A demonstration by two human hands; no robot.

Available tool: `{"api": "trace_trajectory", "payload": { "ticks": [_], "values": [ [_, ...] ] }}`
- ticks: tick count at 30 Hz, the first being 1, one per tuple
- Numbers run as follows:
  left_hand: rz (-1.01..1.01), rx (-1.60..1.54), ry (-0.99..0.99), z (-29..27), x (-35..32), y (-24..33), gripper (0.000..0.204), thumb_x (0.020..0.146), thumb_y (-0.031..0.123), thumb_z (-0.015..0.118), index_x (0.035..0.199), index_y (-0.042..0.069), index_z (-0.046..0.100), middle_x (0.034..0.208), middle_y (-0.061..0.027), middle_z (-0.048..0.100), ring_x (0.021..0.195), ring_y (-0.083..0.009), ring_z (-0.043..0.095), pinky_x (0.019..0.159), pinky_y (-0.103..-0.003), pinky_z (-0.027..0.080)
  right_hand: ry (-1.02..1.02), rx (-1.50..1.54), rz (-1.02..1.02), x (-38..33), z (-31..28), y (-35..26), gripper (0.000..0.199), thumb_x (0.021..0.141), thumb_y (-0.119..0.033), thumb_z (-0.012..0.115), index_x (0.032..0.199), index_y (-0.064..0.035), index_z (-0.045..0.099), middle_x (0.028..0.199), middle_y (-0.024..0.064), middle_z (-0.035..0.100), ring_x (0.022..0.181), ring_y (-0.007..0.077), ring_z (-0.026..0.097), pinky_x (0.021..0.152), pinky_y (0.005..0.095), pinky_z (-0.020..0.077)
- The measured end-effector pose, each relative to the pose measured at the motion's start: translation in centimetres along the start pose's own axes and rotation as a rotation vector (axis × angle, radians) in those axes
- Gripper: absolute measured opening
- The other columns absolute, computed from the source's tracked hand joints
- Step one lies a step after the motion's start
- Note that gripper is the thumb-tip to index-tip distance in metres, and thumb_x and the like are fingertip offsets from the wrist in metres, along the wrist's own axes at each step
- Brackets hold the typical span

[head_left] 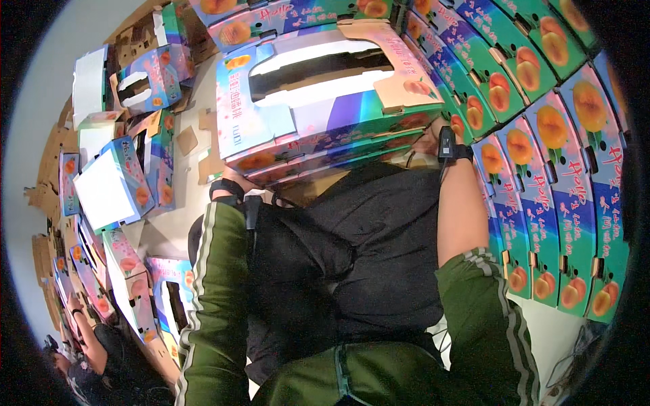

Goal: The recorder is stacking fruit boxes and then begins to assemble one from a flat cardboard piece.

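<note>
In front of my lap lies a short stack of printed cardboard fruit boxes. Its top fruit box point(325, 111) is pink, blue and green with peach pictures and has a wide cut-out in its upper face. At the near left corner of the stack, my left hand point(233, 178) grips the lower edge, its fingers mostly hidden. My right hand point(426, 140) holds the near right corner, with its fingertips tucked out of sight at the box side. A black strap with a small device point(447, 143) sits on my right wrist; another strap point(228, 189) is on the left.
Tall rows of stacked fruit boxes point(542, 196) wall in the right side, and more boxes point(291, 17) stand behind. Loose boxes point(115, 179) lie scattered at the left on the pale floor point(184, 128). Another person point(101, 352) works at the lower left.
</note>
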State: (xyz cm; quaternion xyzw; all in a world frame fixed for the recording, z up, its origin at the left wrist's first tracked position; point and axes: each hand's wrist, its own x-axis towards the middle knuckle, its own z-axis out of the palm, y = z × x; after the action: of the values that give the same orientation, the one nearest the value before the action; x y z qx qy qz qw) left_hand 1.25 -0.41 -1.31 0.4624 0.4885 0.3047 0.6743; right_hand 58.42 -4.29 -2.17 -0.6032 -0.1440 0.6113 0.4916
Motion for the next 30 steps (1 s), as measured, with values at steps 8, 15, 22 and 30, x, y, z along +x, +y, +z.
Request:
{"api": "trace_trajectory", "payload": {
  "ticks": [8, 15, 22, 30],
  "values": [
    [-0.026, 0.956, -0.039, 3.2, -4.0, 6.0, 0.112, 0.044, 0.028, 0.099, 0.139, 0.010, 0.042, 0.134, -0.0085, 0.054, 0.124, -0.0246, 0.051, 0.105, -0.038, 0.045, 0.100, -0.045, 0.162, -0.9, 1.3, -0.1, 0.047, 0.092, -0.043, 0.050, 0.106, 0.0013, 0.054, 0.083, 0.0191, 0.059, 0.072, 0.0314, 0.064, 0.064, 0.0400, 0.0579],
    [0.014, 0.757, -0.045, 3.4, -3.2, 5.3, 0.100, 0.049, 0.015, 0.096, 0.135, 0.007, 0.046, 0.131, -0.0091, 0.058, 0.118, -0.0258, 0.056, 0.098, -0.038, 0.051, 0.061, -0.070, 0.174, -0.6, 1.4, -0.1, 0.047, 0.092, -0.043, 0.051, 0.109, 0.0004, 0.054, 0.086, 0.0186, 0.060, 0.074, 0.0302, 0.063, 0.066, 0.0379, 0.0563],
    [0.023, 0.722, -0.014, 2.9, -2.5, 3.6, 0.094, 0.047, 0.009, 0.096, 0.130, 0.004, 0.051, 0.126, -0.0113, 0.061, 0.115, -0.0259, 0.059, 0.095, -0.037, 0.053, 0.047, -0.093, 0.175, -0.6, 1.4, 0.0, 0.048, 0.092, -0.043, 0.051, 0.112, -0.0005, 0.054, 0.089, 0.0181, 0.060, 0.077, 0.0289, 0.063, 0.069, 0.0359, 0.0546],
    [0.028, 0.647, -0.021, 2.1, -2.8, 3.9, 0.094, 0.050, 0.008, 0.095, 0.132, 0.006, 0.049, 0.128, -0.0105, 0.060, 0.116, -0.0260, 0.058, 0.095, -0.039, 0.053, 0.028, -0.126, 0.117, -1.2, 1.1, -0.8, 0.049, 0.092, -0.044, 0.052, 0.116, -0.0015, 0.054, 0.093, 0.0175, 0.061, 0.081, 0.0275, 0.062, 0.071, 0.0335, 0.0528]
  ]
}}
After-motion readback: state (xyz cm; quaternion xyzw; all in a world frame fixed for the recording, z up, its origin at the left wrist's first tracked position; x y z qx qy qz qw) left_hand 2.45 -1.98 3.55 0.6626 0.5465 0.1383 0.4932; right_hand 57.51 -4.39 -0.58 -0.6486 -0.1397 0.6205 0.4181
